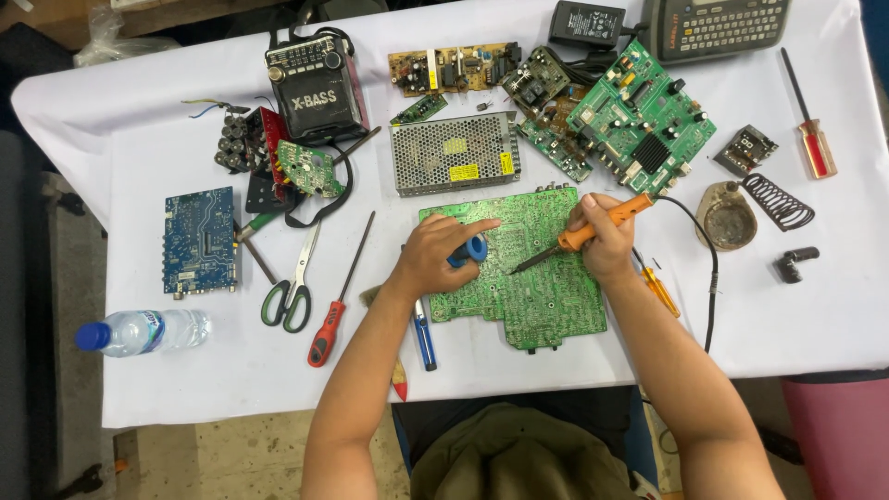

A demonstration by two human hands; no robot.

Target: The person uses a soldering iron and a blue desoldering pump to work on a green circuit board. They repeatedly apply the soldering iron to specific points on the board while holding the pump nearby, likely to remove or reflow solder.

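A person seated at a white-covered desk (556,370) works over a large green circuit board (546,287) lying flat at the near middle of it. The right hand (607,243) is closed around the orange handle of a soldering iron (593,231), its dark tip angled down and left onto the board's surface; the iron's black cord (711,278) loops off to the right. The left hand (435,255) rests on the board's left part, index finger stretched out along the top edge, the other fingers curled on a blue spool (474,250). A blue pump (424,338) lies just under the left wrist, partly off the board's edge. Left of it on the desk lie a red-handled file (338,296) and green-handled scissors (292,287), then a blue board (199,241) and a water bottle (139,331) on its side. Beyond the green board sit a perforated metal box (454,153), a black radio (315,83) and more circuit boards. A coiled iron stand (776,199) and a red screwdriver (810,130) lie well apart at right.
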